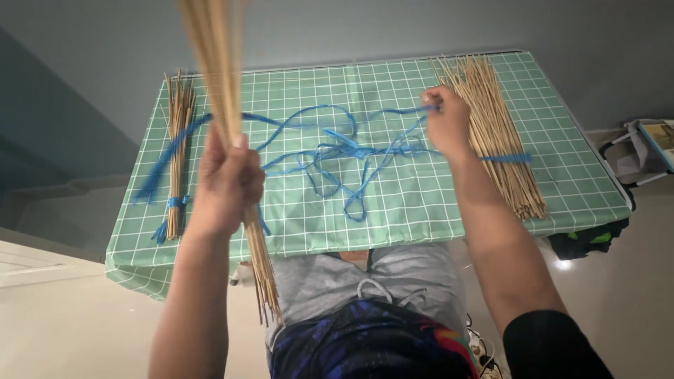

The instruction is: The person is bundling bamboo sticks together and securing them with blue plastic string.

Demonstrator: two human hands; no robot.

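The left hand [226, 184] is gripping tight, fingers wrapped fully around a long bundle of thin tan sticks [219, 77], and it is holding that bundle upright above the near edge of the table, with the tops fanning out above the fist and blurring at the frame's edge while the lower ends are hanging down below the fist toward the person's lap. Over on the other side, the right hand [446, 121] is curled closed on a strand of thin blue plastic string [337, 149], pinching it at the far end of the table; from that fist the string is trailing back toward the left hand in loose loops and tangles across the green checked tablecloth [393, 203]. Just beyond the right fist's outer side, a loose pile of tan sticks [500, 140] is lying flat on the cloth, with a strand of the blue string crossing it. Well out past the left hand, a smaller tied bundle of tan sticks [178, 151] is lying at the cloth's edge, bound near its lower end with a blue knot
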